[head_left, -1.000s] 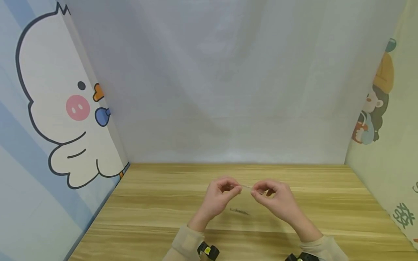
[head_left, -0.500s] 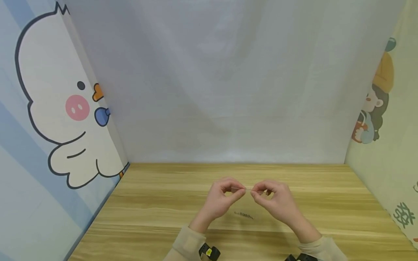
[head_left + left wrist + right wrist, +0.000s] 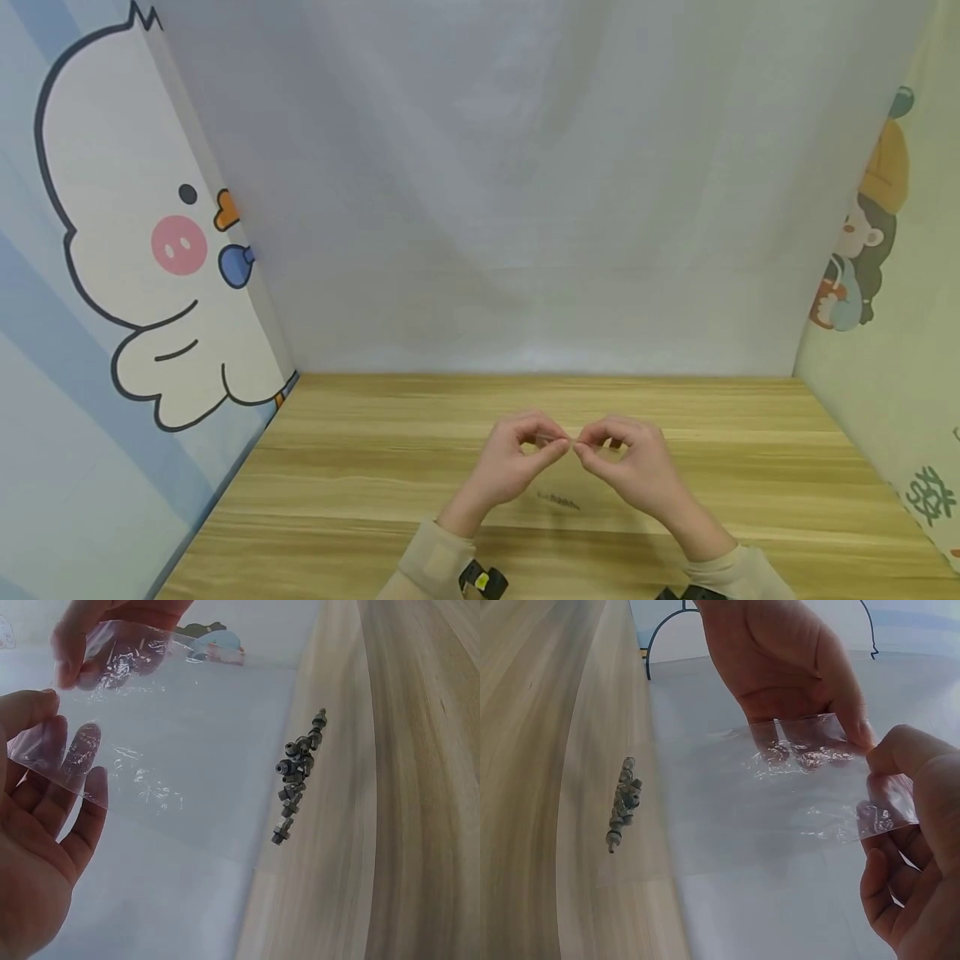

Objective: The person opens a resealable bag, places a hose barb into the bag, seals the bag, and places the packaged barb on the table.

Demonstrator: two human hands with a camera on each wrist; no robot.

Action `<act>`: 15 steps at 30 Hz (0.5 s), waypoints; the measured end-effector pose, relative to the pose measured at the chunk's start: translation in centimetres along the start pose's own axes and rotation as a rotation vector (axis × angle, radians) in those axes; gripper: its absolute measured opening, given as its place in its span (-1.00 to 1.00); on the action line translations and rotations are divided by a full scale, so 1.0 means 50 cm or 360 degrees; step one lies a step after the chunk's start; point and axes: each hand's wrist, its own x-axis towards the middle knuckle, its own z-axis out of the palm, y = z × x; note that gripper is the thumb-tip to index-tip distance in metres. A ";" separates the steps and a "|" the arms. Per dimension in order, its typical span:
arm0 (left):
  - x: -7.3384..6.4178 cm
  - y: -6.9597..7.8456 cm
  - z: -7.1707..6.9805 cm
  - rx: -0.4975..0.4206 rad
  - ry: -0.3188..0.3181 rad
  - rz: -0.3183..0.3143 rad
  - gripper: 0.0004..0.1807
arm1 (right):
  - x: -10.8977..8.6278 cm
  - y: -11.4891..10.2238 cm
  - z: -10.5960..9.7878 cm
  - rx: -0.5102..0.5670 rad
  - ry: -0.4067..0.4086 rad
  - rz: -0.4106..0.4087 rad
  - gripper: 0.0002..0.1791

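A clear plastic bag (image 3: 214, 731) hangs between my two hands, with several small dark metal threaded fittings (image 3: 298, 769) gathered in a row along its bottom. In the head view the bag is nearly invisible and the fittings show as a dark streak above the tabletop. My left hand (image 3: 510, 462) pinches the bag's top edge between thumb and index finger. Close beside it, thumb tips almost meeting, my right hand (image 3: 637, 465) pinches the same edge. The right wrist view shows creased, shiny film near the fingers; whether the mouth is sealed I cannot tell.
A wood-grain table (image 3: 360, 483) lies under the hands. Behind it hangs a pale grey curtain (image 3: 480, 208). Cartoon-printed panels flank the left (image 3: 112, 208) and right (image 3: 877, 400) sides.
My left hand has moved right along the bag's top edge, closing the gap to my right hand. The fittings have shifted slightly right and lower. The right hand has hardly moved.
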 end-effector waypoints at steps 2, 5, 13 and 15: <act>0.000 0.002 0.000 -0.0008 -0.0004 -0.0010 -0.91 | 0.000 -0.001 -0.001 0.0005 -0.0004 -0.0007 -0.70; 0.000 0.005 -0.001 0.0009 -0.0024 -0.0030 -0.91 | 0.000 -0.002 -0.001 -0.0003 -0.0010 -0.0021 -0.69; 0.000 0.009 -0.006 0.0067 -0.0119 -0.0074 -0.89 | 0.002 -0.005 -0.001 -0.0022 -0.0038 -0.0060 -0.71; 0.001 0.008 -0.007 0.0077 -0.0111 -0.0076 -0.88 | 0.002 -0.006 -0.003 -0.0010 -0.0048 -0.0051 -0.74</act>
